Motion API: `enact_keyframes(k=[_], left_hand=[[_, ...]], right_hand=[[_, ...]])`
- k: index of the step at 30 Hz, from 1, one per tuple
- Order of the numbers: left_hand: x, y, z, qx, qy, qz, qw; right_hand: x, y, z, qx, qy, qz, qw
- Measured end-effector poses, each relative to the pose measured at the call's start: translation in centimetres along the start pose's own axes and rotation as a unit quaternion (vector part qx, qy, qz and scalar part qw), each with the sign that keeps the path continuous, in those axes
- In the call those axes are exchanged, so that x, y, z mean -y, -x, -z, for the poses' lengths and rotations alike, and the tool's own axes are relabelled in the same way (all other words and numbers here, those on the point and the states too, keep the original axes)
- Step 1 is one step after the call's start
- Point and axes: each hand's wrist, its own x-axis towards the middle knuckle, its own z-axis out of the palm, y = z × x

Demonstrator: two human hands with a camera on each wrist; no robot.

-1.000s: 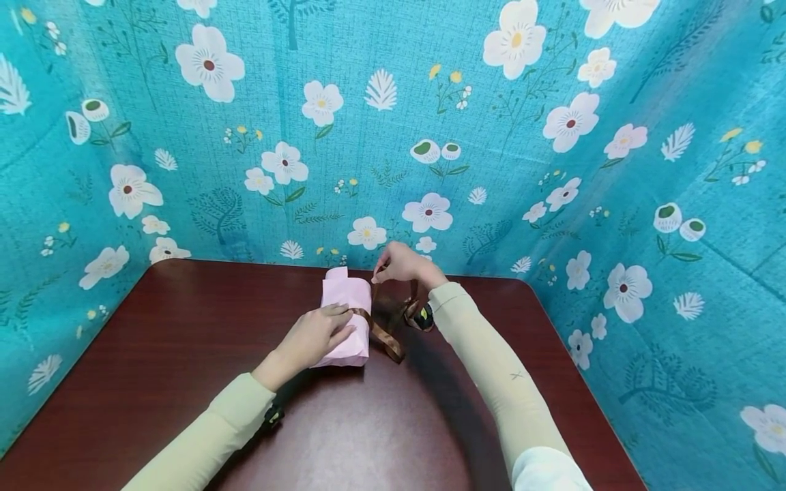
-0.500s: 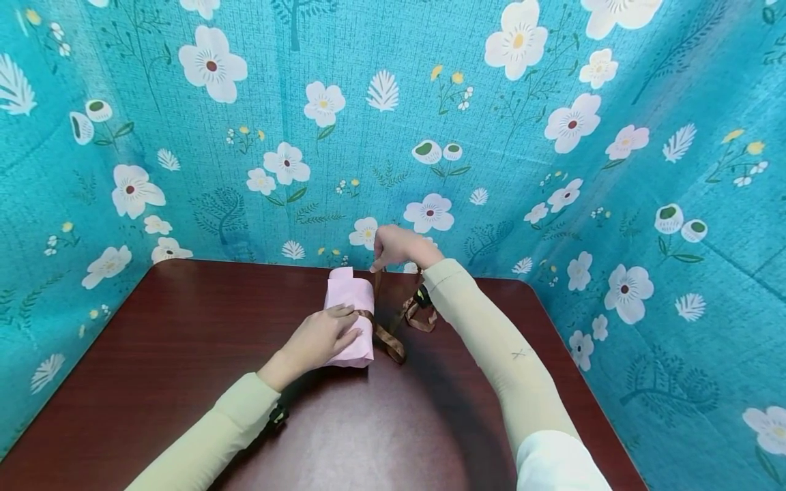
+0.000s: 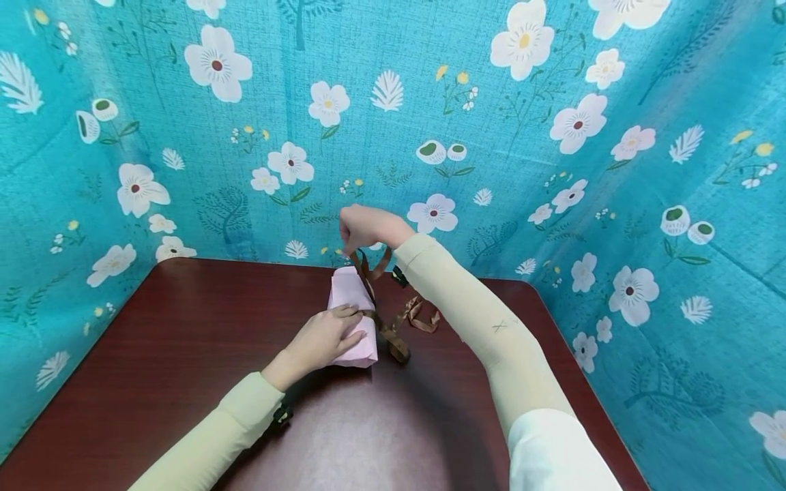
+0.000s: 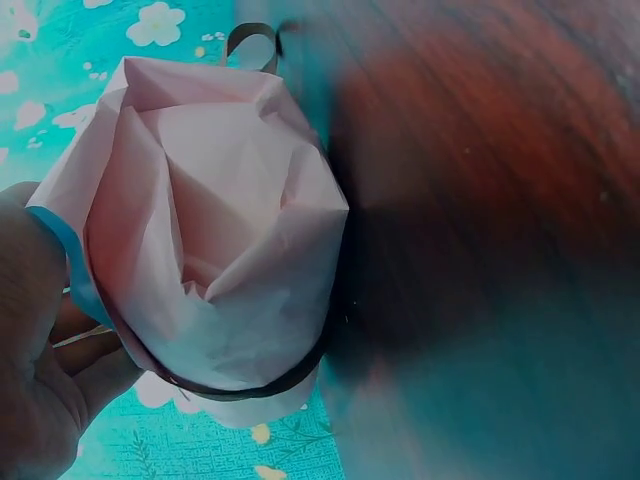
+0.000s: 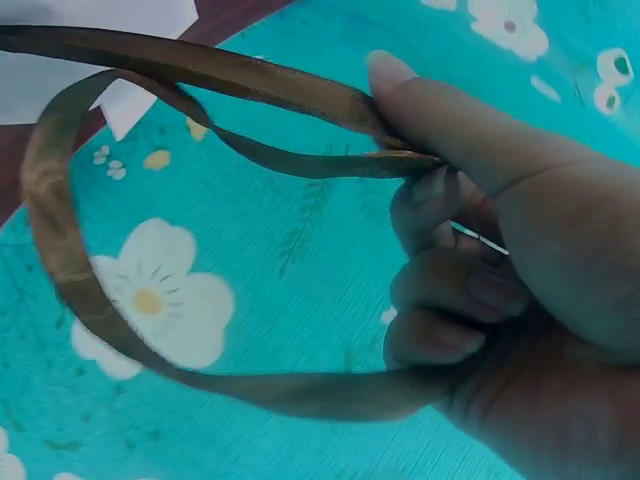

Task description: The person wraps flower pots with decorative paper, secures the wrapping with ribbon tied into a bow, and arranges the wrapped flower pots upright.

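Observation:
A pink paper-wrapped package [image 3: 364, 349] lies on the table, with a brown ribbon [image 3: 393, 339] running across its middle. My left hand [image 3: 314, 337] rests on top of it, fingers extended over the paper beside the band. The folded paper end of the package [image 4: 230, 340] fills the left wrist view, crossed by the thin dark band. Above the far end of the package, my right hand [image 3: 370, 228] pinches the ribbon between thumb and curled fingers. In the right wrist view the ribbon [image 5: 250, 85] forms a loop from the right hand [image 5: 500, 240].
Loose ribbon coils [image 3: 424, 320] lie on the dark red-brown table [image 3: 215, 327] right of the package. A blue flowered cloth [image 3: 381, 123] hangs behind the table and along its sides.
My right hand has risen and moved left over the package's far end, drawing the ribbon up with it. The left hand stays on the package, which has shifted slightly right in view.

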Motion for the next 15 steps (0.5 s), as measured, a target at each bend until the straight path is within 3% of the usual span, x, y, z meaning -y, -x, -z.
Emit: enact_keyframes(k=[9,15], left_hand=[[0.0,-0.1,-0.7,-0.027,-0.028,-0.017,0.9991],[0.0,-0.1,-0.7,-0.013,-0.047,-0.010,0.9987]], right_hand=[[6.1,-4.7,0.5,-0.021,-0.019,0.106,0.994],[10.5,-7.2,0.0,-0.026,-0.049,0.160,0.986]])
